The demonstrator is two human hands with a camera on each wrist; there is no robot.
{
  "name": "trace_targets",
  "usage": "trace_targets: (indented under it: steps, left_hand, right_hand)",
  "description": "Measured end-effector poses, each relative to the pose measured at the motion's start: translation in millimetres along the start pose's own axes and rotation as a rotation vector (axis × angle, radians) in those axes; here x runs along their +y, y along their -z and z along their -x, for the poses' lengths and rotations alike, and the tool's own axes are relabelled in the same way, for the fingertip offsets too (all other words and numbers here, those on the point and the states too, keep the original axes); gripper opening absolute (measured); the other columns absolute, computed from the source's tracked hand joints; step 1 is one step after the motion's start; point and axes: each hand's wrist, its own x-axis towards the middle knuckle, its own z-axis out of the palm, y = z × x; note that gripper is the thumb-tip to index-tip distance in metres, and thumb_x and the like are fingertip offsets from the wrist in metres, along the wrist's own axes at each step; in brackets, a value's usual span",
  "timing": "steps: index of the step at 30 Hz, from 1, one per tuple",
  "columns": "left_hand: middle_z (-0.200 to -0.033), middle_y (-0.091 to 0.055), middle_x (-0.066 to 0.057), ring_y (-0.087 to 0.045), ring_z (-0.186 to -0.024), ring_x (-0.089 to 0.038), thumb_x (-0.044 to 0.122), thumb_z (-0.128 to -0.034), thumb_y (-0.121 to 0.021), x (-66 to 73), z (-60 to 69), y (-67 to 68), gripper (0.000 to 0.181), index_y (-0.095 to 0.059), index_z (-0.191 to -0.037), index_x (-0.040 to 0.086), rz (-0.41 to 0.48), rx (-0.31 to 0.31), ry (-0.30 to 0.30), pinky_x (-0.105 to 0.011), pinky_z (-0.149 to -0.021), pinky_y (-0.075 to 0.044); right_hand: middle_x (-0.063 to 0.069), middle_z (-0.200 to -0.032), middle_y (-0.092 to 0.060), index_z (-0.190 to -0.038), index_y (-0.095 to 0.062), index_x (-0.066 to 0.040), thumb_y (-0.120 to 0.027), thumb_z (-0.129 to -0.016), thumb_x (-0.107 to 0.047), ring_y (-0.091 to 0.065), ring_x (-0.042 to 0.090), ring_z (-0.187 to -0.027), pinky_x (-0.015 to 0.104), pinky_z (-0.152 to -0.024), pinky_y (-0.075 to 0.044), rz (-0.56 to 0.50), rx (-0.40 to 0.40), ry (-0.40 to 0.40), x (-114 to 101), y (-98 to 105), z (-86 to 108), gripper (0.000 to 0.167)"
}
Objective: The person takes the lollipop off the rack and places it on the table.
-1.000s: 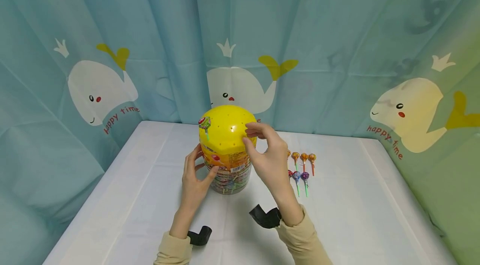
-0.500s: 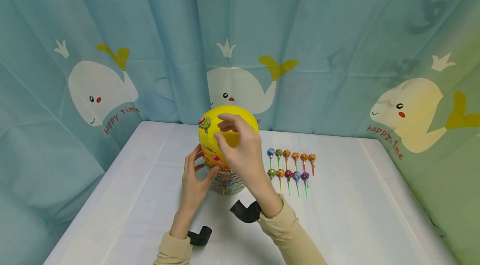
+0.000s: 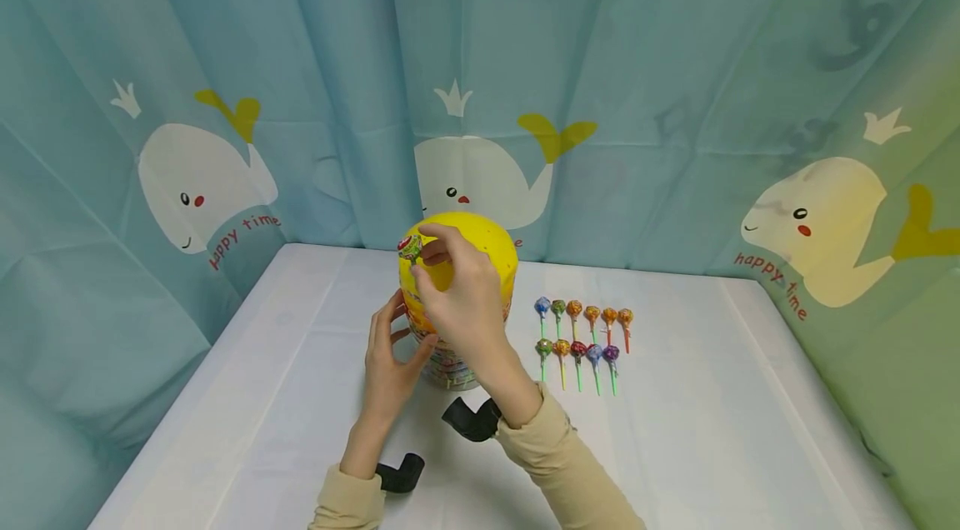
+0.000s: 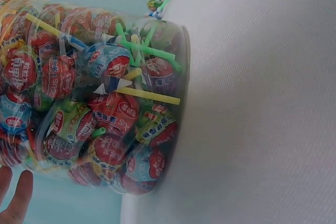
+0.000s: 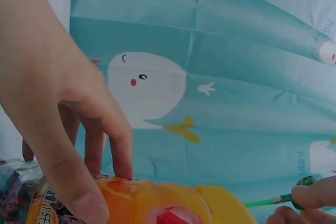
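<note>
A clear jar (image 3: 450, 370) of wrapped lollipops stands upright on the table under a domed yellow lid (image 3: 495, 245). My left hand (image 3: 391, 357) holds the jar's left side, thumb in front. In the right wrist view the left hand (image 5: 63, 108) curls over the jar's orange label (image 5: 136, 198). One green-and-red lollipop (image 3: 409, 247) sticks up from the left of the lid. My right hand (image 3: 468, 292) reaches across the lid, its thumb and fingers at the candy head. In the right wrist view fingertips (image 5: 321, 192) partly cover that lollipop (image 5: 302, 191), its green stick running to the lid.
Two rows of loose lollipops, the back row (image 3: 574, 309) and the front row (image 3: 578, 351), lie right of the jar on the white table (image 3: 705, 397). A blue curtain (image 3: 337, 97) with printed whales hangs behind. Black straps (image 3: 474, 420) jut from both wrists.
My right hand has moved left across the lid, from its right side to the lollipop, uncovering the rows at the right. The left hand stays on the jar.
</note>
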Motion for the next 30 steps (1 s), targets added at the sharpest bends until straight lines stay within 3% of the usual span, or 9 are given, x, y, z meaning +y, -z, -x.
trace_targets:
  steps: [8,17,22,30]
  left_hand:
    - [-0.129,-0.047,-0.027,-0.047,-0.119,-0.023,-0.005,-0.0787,-0.072,33.9,-4.5,5.2,0.071,-0.037,-0.141,-0.007,-0.025,0.009,-0.035,-0.051,-0.086,-0.053]
    - [-0.128,-0.047,-0.027,-0.047,-0.118,-0.025,-0.007,-0.0788,-0.072,32.6,-4.4,5.4,0.071,-0.037,-0.141,-0.007,-0.036,0.012,-0.056,-0.052,-0.084,-0.054]
    - [-0.128,-0.047,-0.028,-0.047,-0.117,-0.027,-0.007,-0.0786,-0.072,33.4,-4.3,5.6,0.070,-0.037,-0.140,-0.008,-0.037,0.008,-0.051,-0.053,-0.084,-0.053]
    - [-0.133,-0.046,-0.022,-0.047,-0.123,-0.024,-0.003,-0.0773,-0.075,4.9,-0.9,-1.5,0.078,-0.035,-0.145,0.001,-0.021,0.004,0.001,-0.051,-0.089,-0.052]
  right_hand:
    - [0.004,-0.088,-0.072,-0.118,-0.061,-0.007,-0.068,-0.084,-0.004,-0.066,0.017,-0.083,0.033,-0.078,-0.047,0.060,0.030,0.039,2,-6,0.4,0.035]
    - [0.003,-0.083,-0.072,-0.117,-0.060,-0.008,-0.068,-0.084,-0.003,-0.065,0.017,-0.079,0.029,-0.073,-0.042,0.110,0.064,0.077,3,-12,0.6,0.034]
    - [0.003,-0.083,-0.072,-0.116,-0.060,-0.008,-0.067,-0.084,-0.003,-0.066,0.016,-0.077,0.029,-0.072,-0.044,0.072,0.078,0.061,3,-12,-0.5,0.033]
    - [0.008,-0.085,-0.070,-0.118,-0.059,-0.007,-0.065,-0.085,-0.001,-0.068,0.017,-0.077,0.029,-0.072,-0.057,-0.091,0.106,0.026,-1,-5,-5.1,0.034]
